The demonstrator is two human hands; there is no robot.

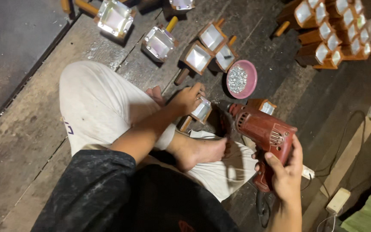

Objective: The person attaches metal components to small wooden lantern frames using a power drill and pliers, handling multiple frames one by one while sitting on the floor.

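- The wooden floor (31, 129) is the biggest thing here, dusty planks, with the person sitting cross-legged on it in pale trousers (95, 107). Everything below is placed relative to the red drill.
- Red drill (265, 133): held in the right hand (285, 172), fingers wrapped tight round the grip with one finger looking like it's on the trigger. Its nose points left at the piece being worked.
- Stack of finished wooden boxes (331, 36): well up and to the right of the drill, lined up in rows with their shiny faces showing.
- Loose boxes with handles (159, 41): up and left of the drill, scattered on the planks, each with a silvery funnel-like lining.
- Pink bowl (241, 79): just above the drill's nose, full of small shiny bits, probably screws or the like, too small to tell.
- The box being worked on (201, 110): right at the drill's tip, just left of it, down on the floor next to the bare foot (202, 152). The left hand (187, 99) is clamped over its top, fingers curled round it.
- Doing this bit well, going by the look of it: keep the left hand's fingers off the line of the bit, press the box hard against the floor so it can't spin, keep the drill square to the face, and squeeze the trigger gently. That foot is close too, worth watching.
- White plug block (338, 200): below and right of the drill, cable trailing near it.
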